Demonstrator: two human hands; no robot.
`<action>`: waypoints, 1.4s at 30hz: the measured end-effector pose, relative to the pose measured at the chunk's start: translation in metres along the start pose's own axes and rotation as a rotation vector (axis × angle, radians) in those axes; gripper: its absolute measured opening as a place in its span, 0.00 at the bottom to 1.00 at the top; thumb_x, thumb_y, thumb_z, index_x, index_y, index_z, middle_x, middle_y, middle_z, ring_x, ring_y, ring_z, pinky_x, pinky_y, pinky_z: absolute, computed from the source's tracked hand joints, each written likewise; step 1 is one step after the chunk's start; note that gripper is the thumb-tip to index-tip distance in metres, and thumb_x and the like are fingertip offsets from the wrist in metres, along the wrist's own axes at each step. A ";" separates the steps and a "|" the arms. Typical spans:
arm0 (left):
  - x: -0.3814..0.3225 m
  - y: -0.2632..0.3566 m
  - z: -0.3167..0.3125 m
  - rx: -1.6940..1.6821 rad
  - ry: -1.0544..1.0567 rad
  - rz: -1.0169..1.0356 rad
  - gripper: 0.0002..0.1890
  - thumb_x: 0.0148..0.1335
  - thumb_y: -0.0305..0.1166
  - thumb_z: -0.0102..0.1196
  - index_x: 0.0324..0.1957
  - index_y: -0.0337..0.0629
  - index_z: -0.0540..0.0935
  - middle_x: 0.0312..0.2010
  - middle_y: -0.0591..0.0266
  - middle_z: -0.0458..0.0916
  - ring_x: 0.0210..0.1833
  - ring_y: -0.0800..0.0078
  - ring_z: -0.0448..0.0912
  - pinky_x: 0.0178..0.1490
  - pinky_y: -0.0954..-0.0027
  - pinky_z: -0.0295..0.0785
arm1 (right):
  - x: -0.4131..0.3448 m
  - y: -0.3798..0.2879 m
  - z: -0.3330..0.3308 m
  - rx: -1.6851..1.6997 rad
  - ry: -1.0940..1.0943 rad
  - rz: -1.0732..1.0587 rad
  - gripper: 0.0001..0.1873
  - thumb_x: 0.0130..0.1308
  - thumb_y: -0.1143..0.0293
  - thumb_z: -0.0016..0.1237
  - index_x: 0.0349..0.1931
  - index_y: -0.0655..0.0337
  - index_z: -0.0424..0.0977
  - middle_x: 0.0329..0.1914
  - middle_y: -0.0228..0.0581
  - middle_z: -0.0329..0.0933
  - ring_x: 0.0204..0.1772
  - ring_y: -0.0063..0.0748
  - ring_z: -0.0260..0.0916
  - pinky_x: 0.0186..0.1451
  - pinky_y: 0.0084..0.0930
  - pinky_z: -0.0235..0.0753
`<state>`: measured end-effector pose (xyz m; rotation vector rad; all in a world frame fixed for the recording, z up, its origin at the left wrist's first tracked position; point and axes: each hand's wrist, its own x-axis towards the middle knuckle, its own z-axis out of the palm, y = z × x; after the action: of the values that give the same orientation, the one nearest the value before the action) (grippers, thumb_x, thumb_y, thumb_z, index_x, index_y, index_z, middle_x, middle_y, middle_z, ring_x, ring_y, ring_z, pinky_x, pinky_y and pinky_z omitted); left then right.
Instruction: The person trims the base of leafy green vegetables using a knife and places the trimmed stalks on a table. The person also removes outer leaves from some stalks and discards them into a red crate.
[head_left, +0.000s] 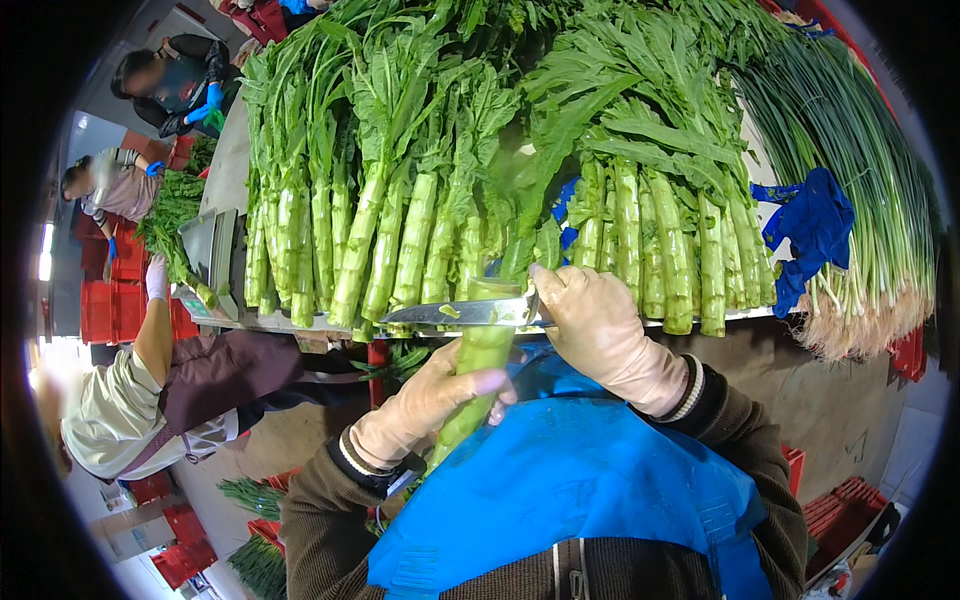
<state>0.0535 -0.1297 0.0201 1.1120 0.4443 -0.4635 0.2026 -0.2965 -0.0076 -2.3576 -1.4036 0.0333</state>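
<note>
My left hand (439, 401), in a thin pale glove, holds a thick green celtuce stem (480, 360) close to my blue apron, its cut end pointing away from me. My right hand (607, 334), gloved too, grips the handle of a knife (465, 312). The blade lies crosswise over the stem just below its cut end, and a scrap of green peel sticks to the metal. Beyond my hands, leafy celtuce stalks (412, 240) lie side by side along the table, with another group (671, 255) to the right.
Green onions with roots (862, 300) and a crumpled blue cloth (814, 225) lie at the right. A scale (214, 262) stands at the table's left end, near a co-worker in an apron (217, 382). Two more people (124, 187) are further left, by red crates (109, 307).
</note>
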 end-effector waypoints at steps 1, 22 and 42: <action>-0.001 0.001 0.001 0.012 0.011 0.006 0.26 0.62 0.47 0.60 0.47 0.30 0.77 0.33 0.53 0.82 0.33 0.70 0.80 0.39 0.68 0.77 | 0.002 0.001 0.000 -0.003 -0.014 0.000 0.27 0.49 0.75 0.58 0.54 0.64 0.73 0.32 0.45 0.75 0.38 0.48 0.77 0.37 0.39 0.76; -0.005 -0.002 -0.001 -0.042 0.014 0.040 0.26 0.64 0.37 0.62 0.59 0.34 0.69 0.35 0.59 0.78 0.34 0.72 0.78 0.42 0.69 0.76 | 0.006 0.002 -0.001 0.082 -0.083 0.025 0.19 0.53 0.75 0.56 0.47 0.63 0.75 0.30 0.49 0.76 0.33 0.49 0.78 0.35 0.42 0.77; 0.007 -0.020 -0.016 -0.056 -0.018 0.109 0.40 0.51 0.48 0.64 0.60 0.25 0.71 0.31 0.51 0.80 0.32 0.65 0.79 0.39 0.66 0.77 | 0.008 0.004 0.020 0.051 0.141 -0.035 0.22 0.53 0.73 0.58 0.50 0.60 0.72 0.32 0.44 0.74 0.32 0.46 0.77 0.35 0.41 0.77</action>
<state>0.0467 -0.1234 -0.0043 1.0713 0.3771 -0.3632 0.2059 -0.2853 -0.0259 -2.2467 -1.3596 -0.1028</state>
